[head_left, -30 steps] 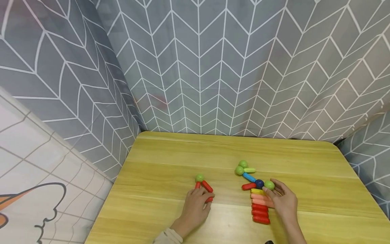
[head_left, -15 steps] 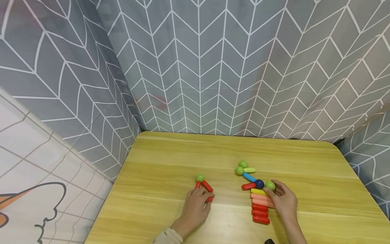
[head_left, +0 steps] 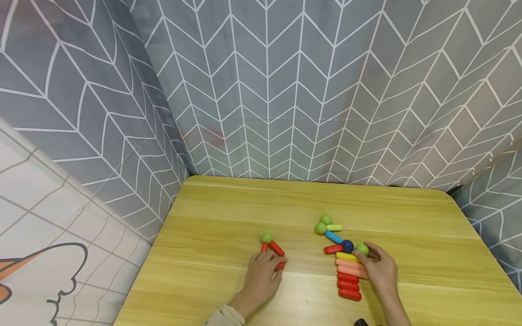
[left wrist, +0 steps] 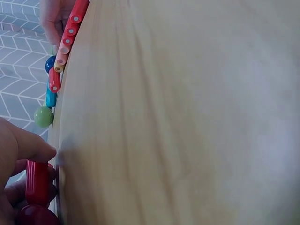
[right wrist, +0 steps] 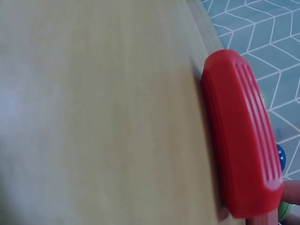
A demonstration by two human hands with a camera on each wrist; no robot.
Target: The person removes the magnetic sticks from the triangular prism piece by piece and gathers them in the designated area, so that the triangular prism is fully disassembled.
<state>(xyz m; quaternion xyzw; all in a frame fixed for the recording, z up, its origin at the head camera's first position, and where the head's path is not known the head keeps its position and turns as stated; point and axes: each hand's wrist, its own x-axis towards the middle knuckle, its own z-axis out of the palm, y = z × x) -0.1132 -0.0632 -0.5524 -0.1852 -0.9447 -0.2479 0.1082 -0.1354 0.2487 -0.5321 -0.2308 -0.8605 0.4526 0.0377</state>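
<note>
My left hand [head_left: 263, 277] rests low over a small figure of red rods and a green ball [head_left: 267, 237]. Its fingers and thumb hold a red rod [left wrist: 37, 183], with a dark red ball [left wrist: 37, 215] at that rod's end in the left wrist view. My right hand [head_left: 380, 267] pinches another green ball [head_left: 362, 249] between thumb and forefinger. This ball sits beside a dark blue ball [head_left: 347, 246]. Just below lies a row of rods: yellow [head_left: 345, 256], pink [head_left: 346, 262] and several red [head_left: 349, 294]. The right palm is hidden.
Above the blue ball, a blue rod [head_left: 334, 237] leads to two green balls [head_left: 321, 227] and a lime rod [head_left: 334, 227]. A red rod [head_left: 333, 249] points left from it. All lie on a wooden table [head_left: 228, 203], backed by a grey patterned curtain [head_left: 261, 90].
My right hand and the green ball it pinches have shifted very slightly down and to the right. The left hand stays where it was.
</note>
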